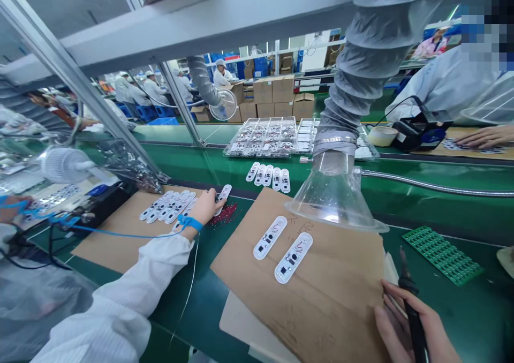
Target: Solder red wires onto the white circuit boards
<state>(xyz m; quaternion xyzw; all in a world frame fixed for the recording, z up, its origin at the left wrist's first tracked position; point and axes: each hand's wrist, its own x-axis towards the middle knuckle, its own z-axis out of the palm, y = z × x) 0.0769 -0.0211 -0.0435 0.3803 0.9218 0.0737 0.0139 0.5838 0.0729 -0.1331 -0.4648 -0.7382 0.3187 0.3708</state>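
Observation:
My left hand [205,206] reaches forward over the green bench, a blue wrist strap [190,222] on its wrist. Its fingers close on a white oblong circuit board [223,194] beside a small pile of red wires [225,214]. A row of several similar boards [167,206] lies left of that hand on brown cardboard. My right hand [407,326], at the bottom right, grips a black soldering iron [410,299] like a pen. Two white boards [270,237] [293,257] lie on the cardboard sheet [321,299] in front of me, left of that hand.
A clear fume-extraction funnel [334,197] on a grey hose hangs over the cardboard. Several boards [268,175] lie on the green belt before clear trays [265,137]. A green panel [441,255] lies right. Another person's hand [488,136] rests on the far bench.

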